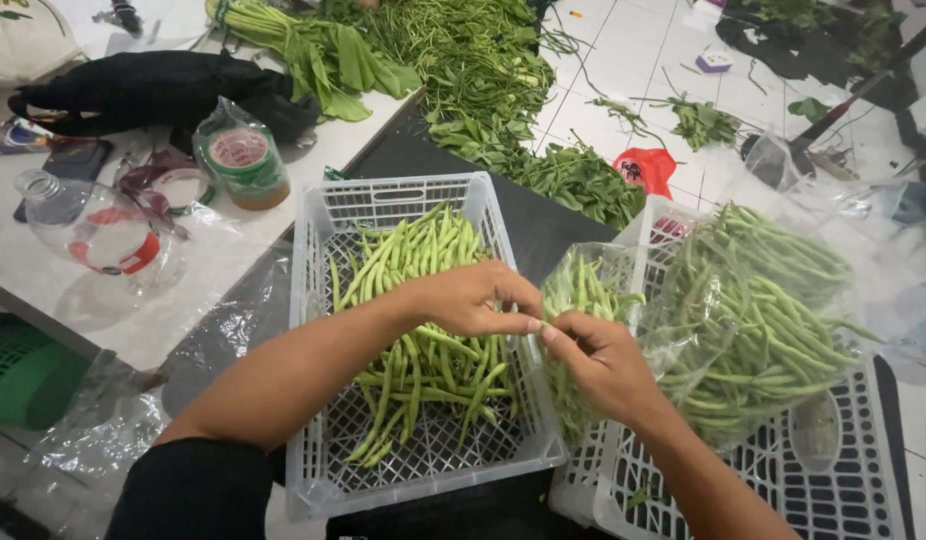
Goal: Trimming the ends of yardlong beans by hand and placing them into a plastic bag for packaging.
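My left hand (478, 298) and my right hand (601, 362) meet over the gap between two white plastic crates, both pinching the mouth of a small clear plastic bag of green beans (575, 300). The left crate (323, 230) holds a loose heap of green beans (413, 300). The right crate (833, 480) carries a big clear bag stuffed with green beans (763, 320). The small bag hangs between the crates, its lower part behind my right hand.
On the white table at left lie a clear plastic bottle (98, 230), rolls of tape in a bag (245, 160) and a black bag (153, 90). Leafy greens (333, 50) and long stems (483, 70) spread across the back. A red bag (648, 168) lies on the tiled floor.
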